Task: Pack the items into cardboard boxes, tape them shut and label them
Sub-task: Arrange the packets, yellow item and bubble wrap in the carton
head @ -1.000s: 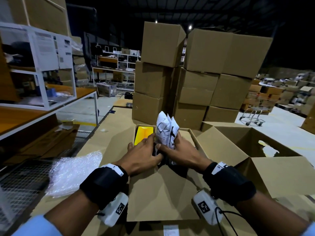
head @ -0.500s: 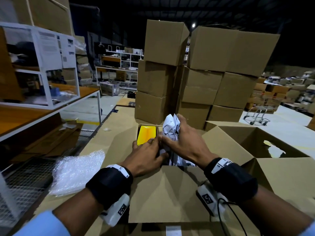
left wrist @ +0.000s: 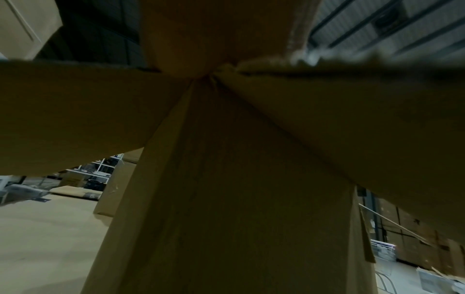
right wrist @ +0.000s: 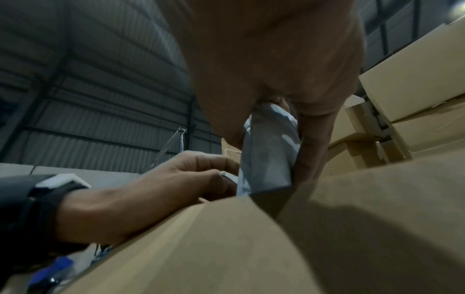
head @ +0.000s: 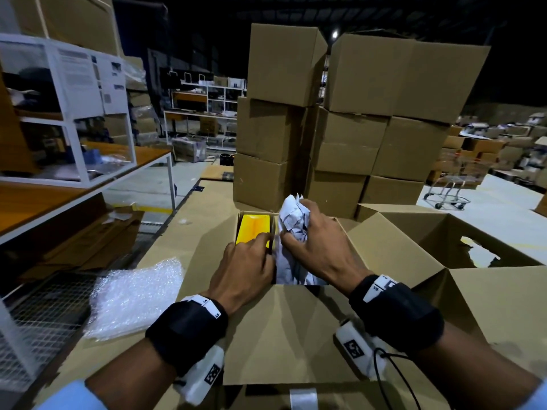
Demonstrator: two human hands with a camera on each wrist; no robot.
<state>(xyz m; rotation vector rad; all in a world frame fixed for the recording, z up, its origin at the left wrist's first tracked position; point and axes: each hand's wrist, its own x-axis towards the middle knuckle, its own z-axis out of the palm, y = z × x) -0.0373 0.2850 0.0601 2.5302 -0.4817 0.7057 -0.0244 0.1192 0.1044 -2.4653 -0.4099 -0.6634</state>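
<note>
— Inside the open cardboard box (head: 296, 327)?
— One crumpled white paper wad (head: 291, 232), right hand (head: 318, 247) curled round it; one yellow item (head: 254, 229), left hand (head: 245, 261) fingers bent beside it.
— Around?
— One bubble wrap sheet (head: 133, 294), cardboard-covered table (head: 189, 229), stacked boxes (head: 340, 119), dark warehouse.

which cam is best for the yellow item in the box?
Head view. The yellow item sits in the open box, left of the crumpled white paper, partly covered by the left hand. The left wrist view shows only cardboard; the right wrist view shows hands and paper, nothing yellow.
</note>
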